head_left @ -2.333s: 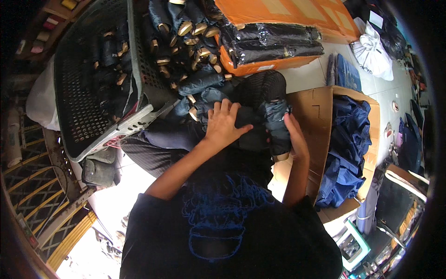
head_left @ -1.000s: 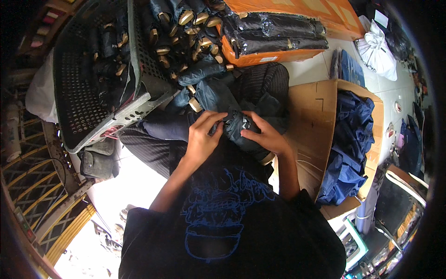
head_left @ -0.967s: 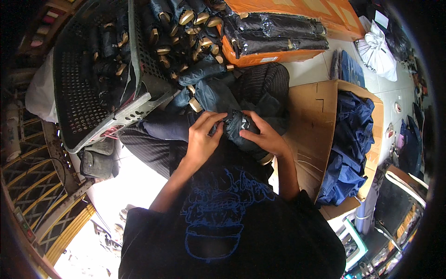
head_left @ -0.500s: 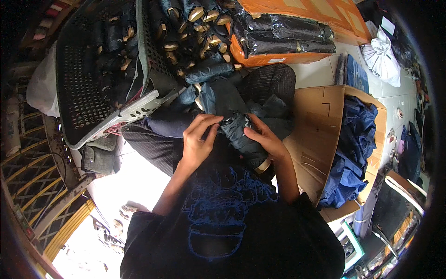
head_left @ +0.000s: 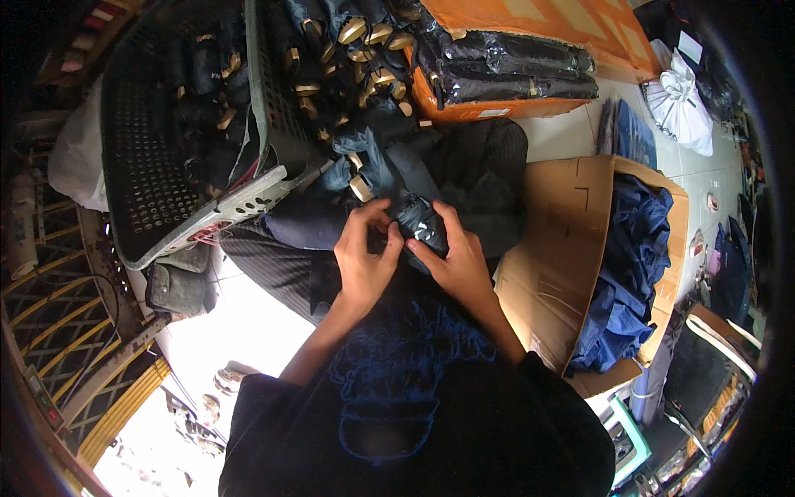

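Both of my hands meet over my lap at a dark blue folded umbrella point(head_left: 424, 225), its cloth bunched and shiny. My left hand point(head_left: 366, 255) pinches at its near left edge, thumb and fingertips together. Closed round its right side is my right hand point(head_left: 460, 257), the thumb pressing on the cloth close to the left thumb. Just beyond them, more dark blue umbrella cloth point(head_left: 374, 161) with a pale wood-coloured handle point(head_left: 361, 187) lies across my legs. The held umbrella's lower end is hidden behind my hands.
A grey plastic basket point(head_left: 217, 217) of similar umbrellas stands tilted at the left, with several more umbrellas point(head_left: 352, 33) piled beyond. An orange box point(head_left: 489, 108) holds dark wrapped packs. At the right, a cardboard box point(head_left: 551, 257) contains blue cloth point(head_left: 617, 277).
The held umbrella has turned, and its pale handle end at the lower right is now out of sight. My right hand has moved left, so both thumbs now nearly touch.
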Tool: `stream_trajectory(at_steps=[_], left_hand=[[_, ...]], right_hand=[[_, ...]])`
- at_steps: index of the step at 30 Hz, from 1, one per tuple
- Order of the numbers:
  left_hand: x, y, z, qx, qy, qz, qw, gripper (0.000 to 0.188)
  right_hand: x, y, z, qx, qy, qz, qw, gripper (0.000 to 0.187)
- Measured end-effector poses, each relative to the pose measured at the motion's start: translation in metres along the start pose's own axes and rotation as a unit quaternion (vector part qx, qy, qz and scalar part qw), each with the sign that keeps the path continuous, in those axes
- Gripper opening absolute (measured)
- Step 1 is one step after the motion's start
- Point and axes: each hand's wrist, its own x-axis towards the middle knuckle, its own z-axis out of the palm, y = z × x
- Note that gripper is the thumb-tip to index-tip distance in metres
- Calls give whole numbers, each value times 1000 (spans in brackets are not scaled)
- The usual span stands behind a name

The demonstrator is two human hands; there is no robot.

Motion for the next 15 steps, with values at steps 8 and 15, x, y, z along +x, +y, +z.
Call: stream_trajectory(at_steps=[8, 15], left_hand=[[6, -7, -2, 79, -10, 185, 980, 18], [2, 0, 6, 31, -8, 162, 986, 13]], right_hand=[[3, -3, -1, -128, 11, -53, 990, 60], [5, 3, 3, -147, 58, -72, 985, 57]])
